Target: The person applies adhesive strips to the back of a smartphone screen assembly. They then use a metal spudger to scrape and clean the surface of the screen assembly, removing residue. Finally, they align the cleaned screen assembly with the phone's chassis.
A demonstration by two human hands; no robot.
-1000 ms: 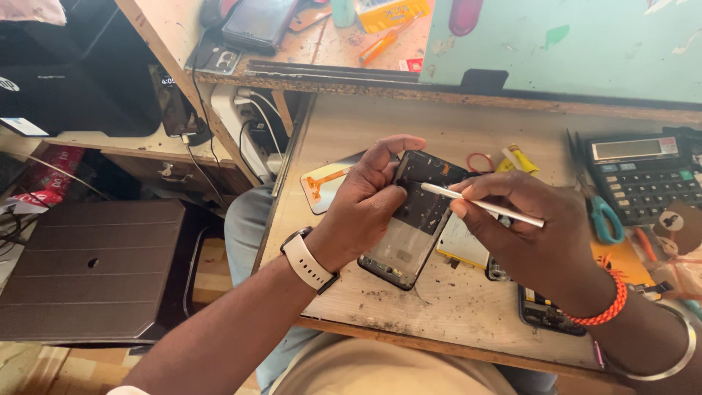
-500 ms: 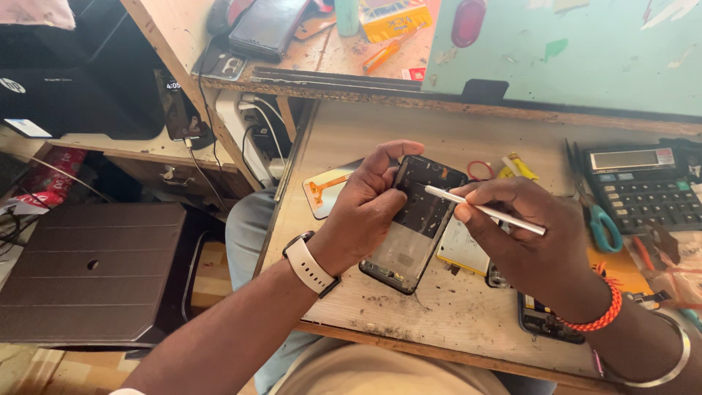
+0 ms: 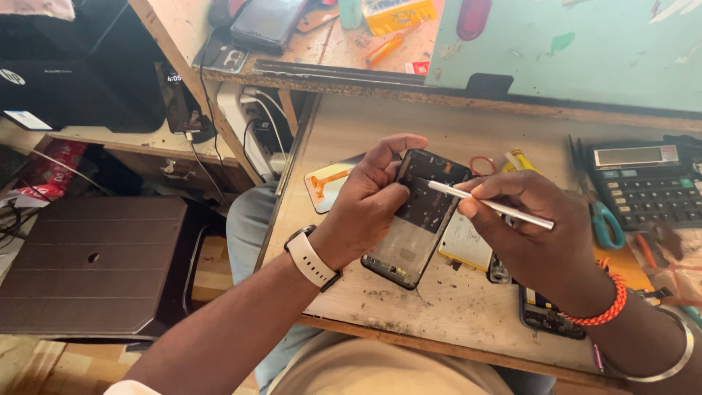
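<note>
We wore a smartwatch (image 3: 313,257) with a pale cream band on the wrist of our left hand (image 3: 365,208), the forearm bare up to a white sleeve edge at the frame's bottom. Behind our right hand (image 3: 537,234) we had an orange-red beaded bracelet (image 3: 603,307) and a thin silver bangle (image 3: 669,355). We wore a beige shirt and light blue-grey trousers.

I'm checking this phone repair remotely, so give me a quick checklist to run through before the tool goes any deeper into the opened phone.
1. Left hand grips the opened phone firmly: ok.
2. Right hand holds the thin white tool like a pen: ok.
3. Tool tip placed at the phone's upper part: ok; exact contact spot: cannot tell.
4. Phone's lower end rests on the workbench: cannot tell.
5. Scissors and calculator lie apart from both hands: ok.
</note>
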